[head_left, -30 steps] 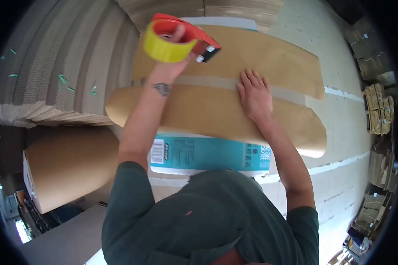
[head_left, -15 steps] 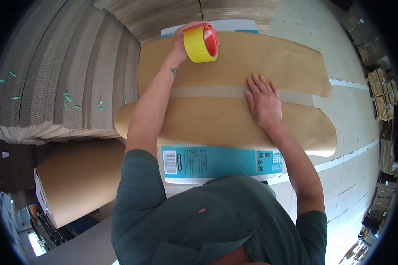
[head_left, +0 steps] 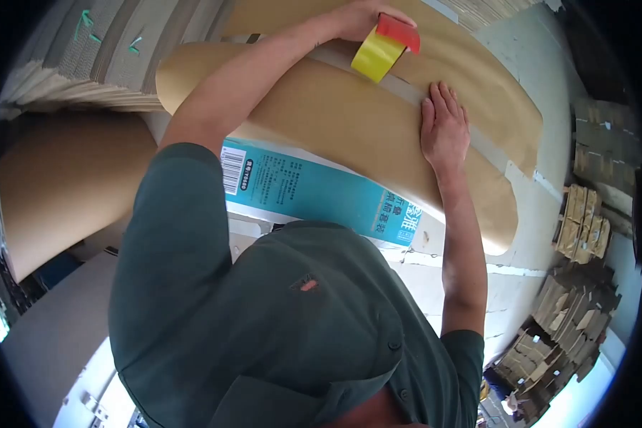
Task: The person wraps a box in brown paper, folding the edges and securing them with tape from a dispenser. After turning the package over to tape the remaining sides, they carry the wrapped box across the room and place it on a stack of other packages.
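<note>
Two hands on the wrapped box [head_left: 314, 189].
Head view: your left hand [head_left: 360, 16] grips the tape gun [head_left: 385, 46], its yellow roll pressed on the taped seam [head_left: 406, 89] of the brown paper [head_left: 335, 121]. Your right hand [head_left: 444, 128] lies flat and empty, fingers together, on that seam just beside the gun.
</note>
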Action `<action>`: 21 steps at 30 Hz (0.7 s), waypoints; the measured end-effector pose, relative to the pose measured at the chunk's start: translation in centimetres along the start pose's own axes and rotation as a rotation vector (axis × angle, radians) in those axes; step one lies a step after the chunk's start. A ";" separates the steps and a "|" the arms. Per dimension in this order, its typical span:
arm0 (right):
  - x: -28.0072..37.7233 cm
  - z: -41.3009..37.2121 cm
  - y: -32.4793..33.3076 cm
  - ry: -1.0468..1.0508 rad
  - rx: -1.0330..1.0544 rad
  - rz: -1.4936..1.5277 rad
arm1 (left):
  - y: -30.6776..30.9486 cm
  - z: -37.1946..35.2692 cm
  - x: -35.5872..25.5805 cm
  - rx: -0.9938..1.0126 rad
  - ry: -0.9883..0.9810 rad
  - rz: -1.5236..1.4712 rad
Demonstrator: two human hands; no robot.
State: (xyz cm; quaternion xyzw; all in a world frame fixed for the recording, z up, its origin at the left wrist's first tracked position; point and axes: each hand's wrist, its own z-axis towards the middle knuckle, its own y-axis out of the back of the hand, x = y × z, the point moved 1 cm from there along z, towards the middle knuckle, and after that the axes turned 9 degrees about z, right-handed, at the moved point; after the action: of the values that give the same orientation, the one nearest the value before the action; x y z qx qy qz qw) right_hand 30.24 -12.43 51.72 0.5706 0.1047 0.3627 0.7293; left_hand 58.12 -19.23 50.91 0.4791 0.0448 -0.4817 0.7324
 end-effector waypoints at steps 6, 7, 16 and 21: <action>0.3 0.1 0.3 0.003 -0.041 -0.013 | 1.9 -2.0 -7.6 0.177 0.115 0.041; 0.3 0.2 0.4 0.019 -0.061 -0.015 | 2.1 -2.2 -8.7 0.246 0.184 0.036; 0.6 0.2 0.5 0.087 -0.109 0.031 | -0.1 -6.9 -12.2 0.092 0.199 0.023; 0.6 0.2 0.5 0.059 -0.119 0.002 | 0.0 -8.0 -15.6 0.086 0.223 0.112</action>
State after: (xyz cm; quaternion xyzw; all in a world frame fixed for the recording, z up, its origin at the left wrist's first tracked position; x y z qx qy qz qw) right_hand 30.53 -12.15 52.37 0.5152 0.1038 0.3860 0.7581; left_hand 52.97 -2.88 54.81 0.5625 0.0781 -0.3852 0.7274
